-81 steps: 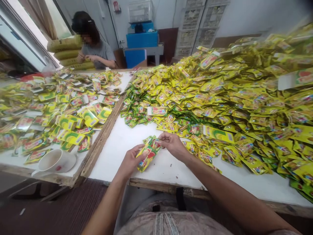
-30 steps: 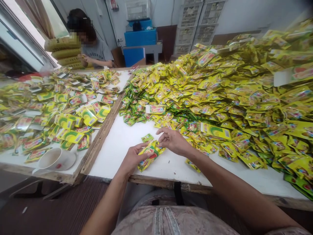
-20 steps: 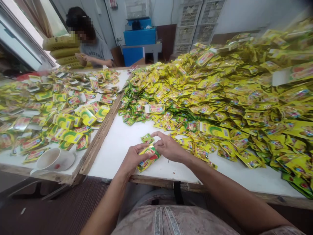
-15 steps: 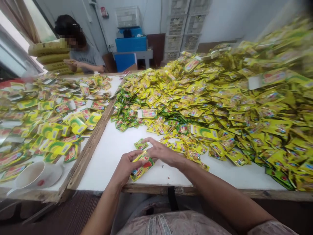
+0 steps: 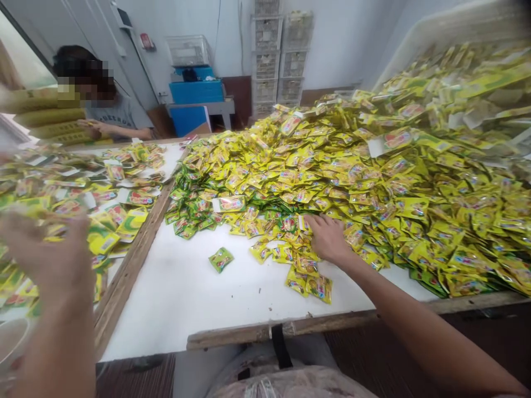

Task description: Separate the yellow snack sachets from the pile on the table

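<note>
My right hand lies palm down on the near edge of a huge heap of small yellow and green sachets, fingers stretched out over them. My left hand is out to the left, blurred, with fingers spread above the filled yellow packs on the neighbouring table; nothing shows in it. One green sachet lies alone on the white tabletop, and a few loose sachets sit just in front of my right hand.
A wooden rim divides the two tables. A co-worker sits at the far left behind stacked yellow sacks. Blue bins and stacked crates stand by the back wall. A white cup is at the lower left.
The filled pack that both hands held is gone from them. My left hand swung left over the other table; my right hand reached forward onto the sachet heap. The view turned right.
</note>
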A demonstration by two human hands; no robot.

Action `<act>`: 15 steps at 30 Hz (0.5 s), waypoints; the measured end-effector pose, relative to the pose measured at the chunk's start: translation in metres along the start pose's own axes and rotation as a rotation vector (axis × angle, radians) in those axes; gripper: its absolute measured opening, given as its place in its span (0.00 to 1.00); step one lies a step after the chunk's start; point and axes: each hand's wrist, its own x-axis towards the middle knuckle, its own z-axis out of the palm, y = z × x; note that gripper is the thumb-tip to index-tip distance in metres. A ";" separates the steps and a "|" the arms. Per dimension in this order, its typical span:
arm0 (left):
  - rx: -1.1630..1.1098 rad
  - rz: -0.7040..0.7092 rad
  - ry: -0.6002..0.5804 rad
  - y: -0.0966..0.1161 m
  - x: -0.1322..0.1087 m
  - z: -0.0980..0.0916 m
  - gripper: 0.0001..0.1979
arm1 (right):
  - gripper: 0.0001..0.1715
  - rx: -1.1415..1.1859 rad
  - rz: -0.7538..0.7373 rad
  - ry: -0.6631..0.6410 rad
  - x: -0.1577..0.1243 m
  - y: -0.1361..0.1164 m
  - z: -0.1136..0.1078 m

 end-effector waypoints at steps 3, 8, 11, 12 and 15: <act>-0.066 -0.133 -0.288 0.006 -0.053 0.010 0.30 | 0.21 0.008 -0.020 0.060 0.001 0.010 0.005; -0.104 0.098 -0.890 0.018 -0.153 0.028 0.37 | 0.14 0.473 -0.311 -0.079 -0.014 -0.058 -0.010; 0.026 0.252 -1.190 0.028 -0.178 0.029 0.33 | 0.15 0.682 -0.473 -0.295 -0.009 -0.095 -0.015; 0.099 0.246 -1.261 0.030 -0.180 0.028 0.28 | 0.15 0.663 -0.456 -0.311 -0.002 -0.101 -0.015; 0.261 0.149 -1.330 0.026 -0.176 0.024 0.18 | 0.17 0.302 -0.233 -0.227 0.033 -0.096 -0.009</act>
